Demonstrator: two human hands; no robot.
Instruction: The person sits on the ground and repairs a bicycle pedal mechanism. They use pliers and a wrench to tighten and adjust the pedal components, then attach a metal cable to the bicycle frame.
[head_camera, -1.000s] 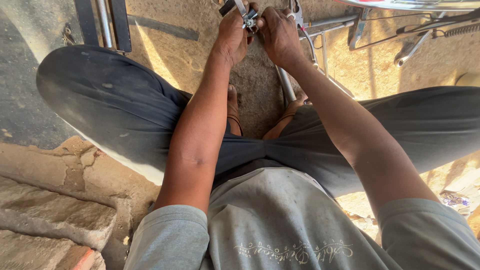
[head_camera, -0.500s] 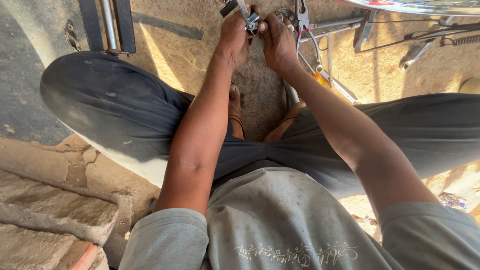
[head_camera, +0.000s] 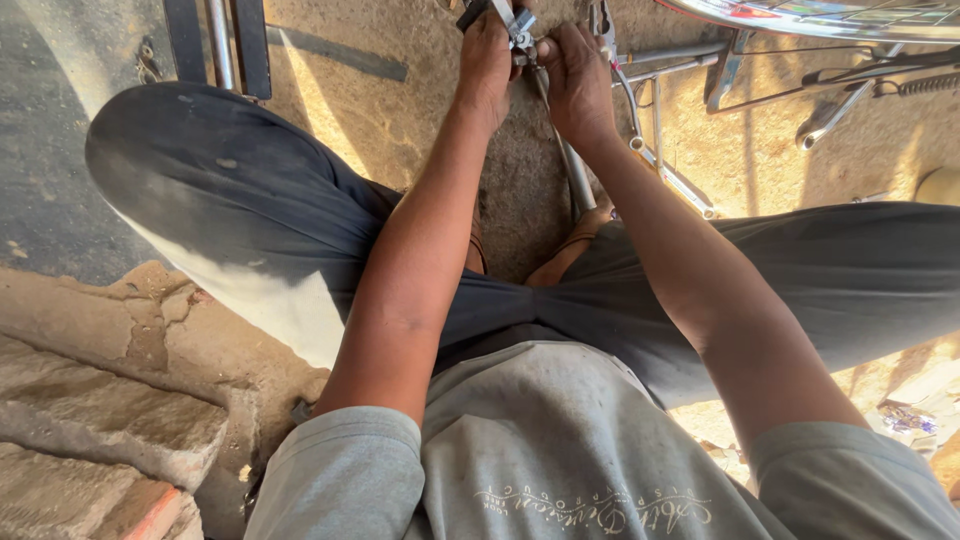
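Near the top centre, the left hand (head_camera: 487, 62) still pinches a small metal clamp (head_camera: 520, 30). Since earlier, the right hand (head_camera: 578, 80) has closed on the thin rod (head_camera: 570, 165) beside it.

Both bare arms stretch straight forward from the shoulders, running close together and almost parallel between the spread knees. The left hand (head_camera: 487, 62) sits at the far end of its reach, back of the hand up, fingers curled down into a closed fist. The right hand (head_camera: 577, 80) lies just beside it, nearly touching, wrist bent slightly inward, its fingers also curled shut with the thumb pressing toward the left hand. The left forearm is lit along its outer edge; the right forearm angles in from the wider-set elbow.
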